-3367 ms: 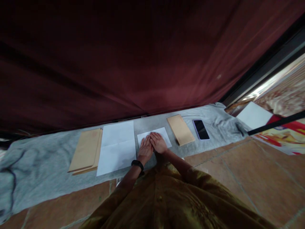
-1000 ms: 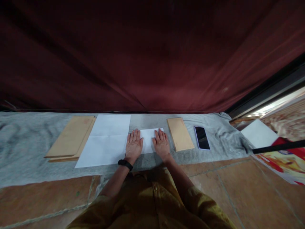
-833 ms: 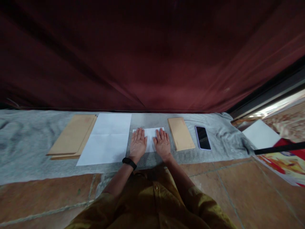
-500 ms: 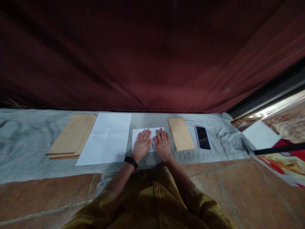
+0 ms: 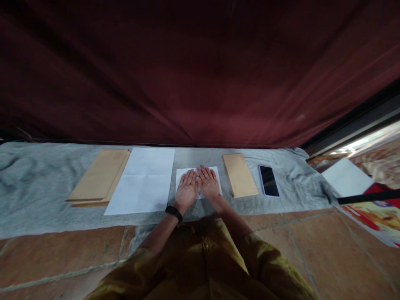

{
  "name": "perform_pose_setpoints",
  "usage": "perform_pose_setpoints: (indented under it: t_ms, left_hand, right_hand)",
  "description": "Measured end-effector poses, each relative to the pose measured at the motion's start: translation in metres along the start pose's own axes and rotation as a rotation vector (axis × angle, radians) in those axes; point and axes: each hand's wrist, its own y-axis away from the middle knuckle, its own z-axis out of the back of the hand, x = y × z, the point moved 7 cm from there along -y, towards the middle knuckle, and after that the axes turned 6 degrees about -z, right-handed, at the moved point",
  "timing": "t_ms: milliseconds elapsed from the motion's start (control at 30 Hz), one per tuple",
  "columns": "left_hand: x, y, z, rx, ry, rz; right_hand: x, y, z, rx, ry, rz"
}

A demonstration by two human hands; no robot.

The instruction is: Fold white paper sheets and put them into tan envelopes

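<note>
Both palms lie flat on a small white sheet of paper [image 5: 216,174], which they largely cover. My left hand [image 5: 186,189], with a black band at the wrist, rests on the left part of the sheet, fingers stretched forward. Beside it, close to the middle, my right hand [image 5: 208,183] presses down with fingers extended. To the left lies a larger white sheet [image 5: 145,179] with crease lines. On the right is a small stack of brown envelopes [image 5: 240,175].
A grey cloth [image 5: 200,210] spreads beneath everything. Larger brown envelopes [image 5: 96,175] lie at the far left, and a phone [image 5: 269,181] at the right. Behind hangs a dark red curtain [image 5: 200,91]. Tiled floor [image 5: 62,254] shows in front. White paper [image 5: 346,177] lies far right.
My right hand has slid left toward the middle of the small sheet, uncovering its right edge. My left hand stays flat on the sheet. The whole view has shifted slightly.
</note>
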Motion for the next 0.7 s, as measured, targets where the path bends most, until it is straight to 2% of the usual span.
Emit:
perform_pose_setpoints:
  t_ms: [400,700]
  left_hand:
    - [0.006,0.003,0.002,0.019,-0.010,0.042]
    - [0.024,0.009,0.005,-0.007,-0.030,0.118]
  right_hand:
    - [-0.023,0.012,0.003,-0.076,0.022,-0.108]
    - [-0.034,0.029,0.010,-0.128,0.025,-0.118]
